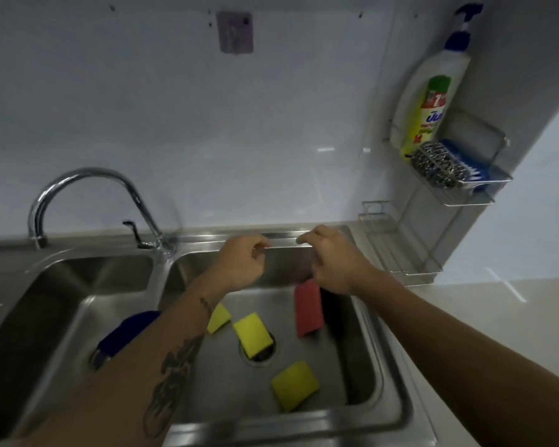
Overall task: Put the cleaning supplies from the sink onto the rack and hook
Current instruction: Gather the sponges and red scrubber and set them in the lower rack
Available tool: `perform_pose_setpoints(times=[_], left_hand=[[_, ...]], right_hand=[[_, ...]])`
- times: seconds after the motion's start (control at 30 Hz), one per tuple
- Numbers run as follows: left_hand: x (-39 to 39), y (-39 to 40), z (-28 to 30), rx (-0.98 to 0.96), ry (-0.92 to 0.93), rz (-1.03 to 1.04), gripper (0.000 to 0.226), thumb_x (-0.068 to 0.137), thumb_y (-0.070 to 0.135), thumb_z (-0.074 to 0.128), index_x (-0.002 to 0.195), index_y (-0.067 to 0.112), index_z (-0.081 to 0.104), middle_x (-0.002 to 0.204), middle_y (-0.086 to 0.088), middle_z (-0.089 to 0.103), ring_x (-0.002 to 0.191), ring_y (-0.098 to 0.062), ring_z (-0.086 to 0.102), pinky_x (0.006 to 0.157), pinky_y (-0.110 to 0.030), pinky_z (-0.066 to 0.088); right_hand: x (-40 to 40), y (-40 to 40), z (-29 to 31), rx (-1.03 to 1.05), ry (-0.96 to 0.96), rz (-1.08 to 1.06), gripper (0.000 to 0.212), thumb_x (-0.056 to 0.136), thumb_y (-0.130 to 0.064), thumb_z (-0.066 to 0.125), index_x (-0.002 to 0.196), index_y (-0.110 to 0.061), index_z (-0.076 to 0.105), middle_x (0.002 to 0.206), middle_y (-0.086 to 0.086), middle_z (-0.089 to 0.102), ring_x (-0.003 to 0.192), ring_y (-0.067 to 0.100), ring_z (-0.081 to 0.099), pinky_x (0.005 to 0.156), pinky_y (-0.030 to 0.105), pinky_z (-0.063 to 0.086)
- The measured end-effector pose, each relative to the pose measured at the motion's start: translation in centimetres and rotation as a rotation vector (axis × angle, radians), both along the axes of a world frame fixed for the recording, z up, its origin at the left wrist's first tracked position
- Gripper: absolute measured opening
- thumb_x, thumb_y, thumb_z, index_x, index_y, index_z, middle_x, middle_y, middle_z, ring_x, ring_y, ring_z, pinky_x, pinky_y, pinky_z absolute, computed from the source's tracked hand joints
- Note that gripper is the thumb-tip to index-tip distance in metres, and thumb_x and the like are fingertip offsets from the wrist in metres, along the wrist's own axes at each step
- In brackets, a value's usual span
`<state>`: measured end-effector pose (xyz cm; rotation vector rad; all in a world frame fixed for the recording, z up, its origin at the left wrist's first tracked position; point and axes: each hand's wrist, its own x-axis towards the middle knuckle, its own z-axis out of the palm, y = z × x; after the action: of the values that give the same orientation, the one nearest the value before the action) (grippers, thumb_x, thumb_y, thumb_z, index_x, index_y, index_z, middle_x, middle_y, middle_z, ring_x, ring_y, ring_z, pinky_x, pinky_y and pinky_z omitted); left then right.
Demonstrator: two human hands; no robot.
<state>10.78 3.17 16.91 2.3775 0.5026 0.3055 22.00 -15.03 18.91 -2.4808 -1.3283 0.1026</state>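
Presently the right hand [333,262] appears to pinch the top of a red sponge [308,308] that hangs above the right sink basin [362,359], though the grip itself is hidden, while the left hand [242,264] is loosely curled beside it and holds nothing visible. Three yellow sponges [252,337] and a blue-handled brush [126,333] remain in the basin, and the wall rack [475,191] already carries a bottle, a steel scourer and a blue brush. Risk noted: a shallow pinch on a possibly wet sponge may let it slip back, and the crowded upper shelf could shed an item when loaded.
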Motion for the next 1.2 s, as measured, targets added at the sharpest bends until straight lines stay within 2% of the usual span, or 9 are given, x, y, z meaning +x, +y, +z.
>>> perform_pose_setpoints(times=[0.17, 0.3, 0.37, 0.53, 0.67, 0.83, 0.97, 1.1, 1.2], left_hand=[[-4.8, 1.9, -6.8, -0.087, 0.171, 0.003, 0.031, 0.085, 0.005, 0.056, 0.113, 0.009, 0.068, 0.118, -0.012, 0.067, 0.106, -0.026, 0.064, 0.093, -0.029, 0.048], [-6.9, 2.3, -11.8, -0.139, 0.337, -0.009, 0.045, 0.09, 0.014, 0.054, 0.134, 0.018, 0.049, 0.134, -0.007, 0.045, 0.109, -0.026, 0.054, 0.088, -0.024, 0.04], [-7.2, 2.5, -14.0, -0.124, 0.391, -0.027, 0.052, 0.092, 0.017, 0.053, 0.142, 0.02, 0.039, 0.138, -0.007, 0.036, 0.11, -0.027, 0.052, 0.092, -0.029, 0.041], [-6.9, 3.3, -20.1, -0.142, 0.546, -0.047, 0.064, 0.093, 0.024, 0.052, 0.151, 0.02, 0.023, 0.158, -0.009, 0.015, 0.142, -0.036, 0.027, 0.109, -0.049, 0.035], [-5.2, 3.4, -24.1, -0.158, 0.694, -0.037, 0.077, 0.092, 0.025, 0.054, 0.154, 0.02, 0.01, 0.164, -0.007, -0.003, 0.149, -0.036, 0.008, 0.111, -0.051, 0.03], [-4.2, 3.0, -27.2, -0.256, 0.789, -0.077, 0.083, 0.092, 0.018, 0.057, 0.155, 0.016, 0.003, 0.164, -0.009, -0.007, 0.15, -0.036, 0.008, 0.114, -0.046, 0.028], [-4.3, 3.3, -27.4, -0.263, 0.753, -0.064, 0.079, 0.09, 0.018, 0.056, 0.154, 0.014, 0.011, 0.163, -0.011, 0.002, 0.149, -0.036, 0.012, 0.114, -0.048, 0.028], [-4.1, 5.0, -25.5, -0.136, 0.518, 0.108, 0.065, 0.081, 0.015, 0.058, 0.143, 0.014, 0.039, 0.147, -0.014, 0.035, 0.131, -0.039, 0.04, 0.103, -0.047, 0.041], [-3.9, 7.0, -24.1, -0.021, 0.38, 0.201, 0.056, 0.078, 0.015, 0.052, 0.134, 0.013, 0.048, 0.136, -0.014, 0.041, 0.121, -0.039, 0.044, 0.096, -0.046, 0.045]], right_hand=[[-2.7, 1.4, -7.8, -0.35, 0.176, -0.014, 0.064, 0.074, -0.021, 0.062, 0.136, -0.019, 0.046, 0.13, 0.01, 0.046, 0.12, 0.037, 0.048, 0.095, 0.047, 0.048], [-4.4, 1.1, -13.5, -0.562, 0.251, 0.008, 0.074, 0.07, -0.023, 0.059, 0.141, -0.022, 0.037, 0.133, 0.01, 0.043, 0.125, 0.041, 0.045, 0.096, 0.049, 0.049], [-5.1, 0.8, -16.0, -0.636, 0.247, 0.035, 0.078, 0.071, -0.021, 0.062, 0.144, -0.021, 0.035, 0.136, 0.011, 0.043, 0.126, 0.041, 0.044, 0.098, 0.046, 0.048], [-5.8, 1.0, -22.0, -0.802, 0.233, 0.184, 0.09, 0.075, -0.024, 0.07, 0.151, -0.022, 0.022, 0.147, 0.013, 0.032, 0.133, 0.038, 0.035, 0.101, 0.046, 0.042], [-5.9, 0.7, -26.1, -0.805, 0.063, 0.359, 0.084, 0.078, -0.023, 0.068, 0.149, -0.023, 0.022, 0.146, 0.018, 0.03, 0.13, 0.04, 0.033, 0.1, 0.051, 0.039], [-5.7, 0.2, -28.2, -0.849, 0.088, 0.421, 0.086, 0.076, -0.029, 0.071, 0.147, -0.021, 0.023, 0.144, 0.016, 0.032, 0.126, 0.037, 0.037, 0.099, 0.049, 0.039], [-5.6, 0.8, -27.6, -0.679, 0.294, 0.151, 0.093, 0.073, -0.041, 0.067, 0.148, -0.018, 0.018, 0.14, 0.013, 0.035, 0.121, 0.035, 0.042, 0.092, 0.043, 0.044], [-5.7, 5.3, -26.3, -0.308, 0.419, -0.145, 0.088, 0.076, -0.044, 0.061, 0.148, -0.019, 0.016, 0.134, 0.012, 0.044, 0.118, 0.04, 0.052, 0.087, 0.045, 0.048], [-6.2, 9.4, -26.0, -0.232, 0.478, -0.29, 0.09, 0.076, -0.047, 0.062, 0.147, -0.018, 0.014, 0.132, 0.014, 0.046, 0.117, 0.041, 0.053, 0.089, 0.046, 0.047]])
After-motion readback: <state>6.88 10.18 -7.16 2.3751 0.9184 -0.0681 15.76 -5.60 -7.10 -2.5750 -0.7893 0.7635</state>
